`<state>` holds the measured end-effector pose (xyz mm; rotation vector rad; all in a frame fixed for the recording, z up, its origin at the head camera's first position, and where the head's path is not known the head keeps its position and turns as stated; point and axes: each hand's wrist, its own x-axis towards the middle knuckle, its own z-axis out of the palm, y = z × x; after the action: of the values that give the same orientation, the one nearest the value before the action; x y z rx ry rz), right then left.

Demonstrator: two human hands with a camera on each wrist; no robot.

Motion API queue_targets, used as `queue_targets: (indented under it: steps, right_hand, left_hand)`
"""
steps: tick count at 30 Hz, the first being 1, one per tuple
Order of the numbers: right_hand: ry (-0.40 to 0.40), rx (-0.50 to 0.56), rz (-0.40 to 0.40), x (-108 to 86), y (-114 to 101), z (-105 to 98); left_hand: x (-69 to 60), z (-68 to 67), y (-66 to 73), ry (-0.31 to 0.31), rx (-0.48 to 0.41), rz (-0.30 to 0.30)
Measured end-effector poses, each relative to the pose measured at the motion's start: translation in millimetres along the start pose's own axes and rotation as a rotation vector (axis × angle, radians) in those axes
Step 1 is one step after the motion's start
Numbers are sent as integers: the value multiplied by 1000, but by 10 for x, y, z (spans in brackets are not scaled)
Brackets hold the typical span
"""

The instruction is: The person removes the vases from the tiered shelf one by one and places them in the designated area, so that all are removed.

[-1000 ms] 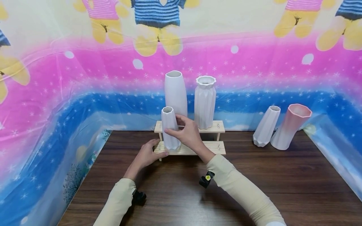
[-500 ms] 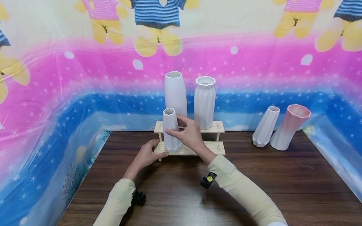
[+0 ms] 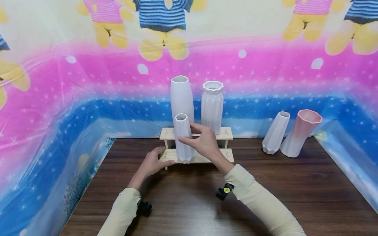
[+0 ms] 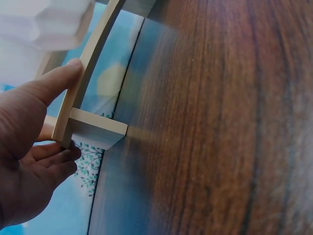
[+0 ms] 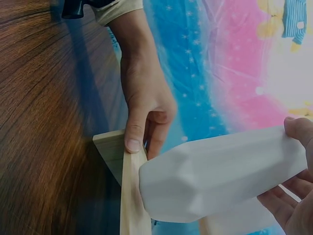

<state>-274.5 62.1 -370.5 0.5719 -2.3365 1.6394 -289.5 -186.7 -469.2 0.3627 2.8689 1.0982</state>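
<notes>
My right hand grips a small white faceted vase by its side, thumb in front and fingers behind. The vase stands nearly upright at the lower board of a two-tier wooden stand, its base overlapping the board's front edge in the head view. Whether base and board touch, I cannot tell. My left hand holds the left end of that lower board, thumb on its front edge and the other fingers behind. On the upper tier are a tall smooth white vase and a white ruffled-rim vase.
A slim white faceted vase and a pink-and-white vase stand side by side at the right rear of the dark wooden table. A patterned cloth backdrop hangs close behind the table.
My right hand has moved the small white vase a little to the right and toward the front of the lower board. The left hand keeps its hold on the stand.
</notes>
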Motion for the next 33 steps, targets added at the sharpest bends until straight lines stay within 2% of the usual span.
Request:
queue_targets:
  steps: [7,13,25,33]
  right_hand:
    - [-6,-3,24,-65,-45,-136]
    - [7,-47,42,-120,-29,-248]
    - [38,-26,85,-204,27,-498]
    - [52,-64,134,-276,38,-709]
  left_hand:
    - [-2,5,-8,13,-5,12]
    - [-5,1,3,15,10,14]
    - [8,-6,-2,13,25,12]
    - [3,6,-18,5,14,13]
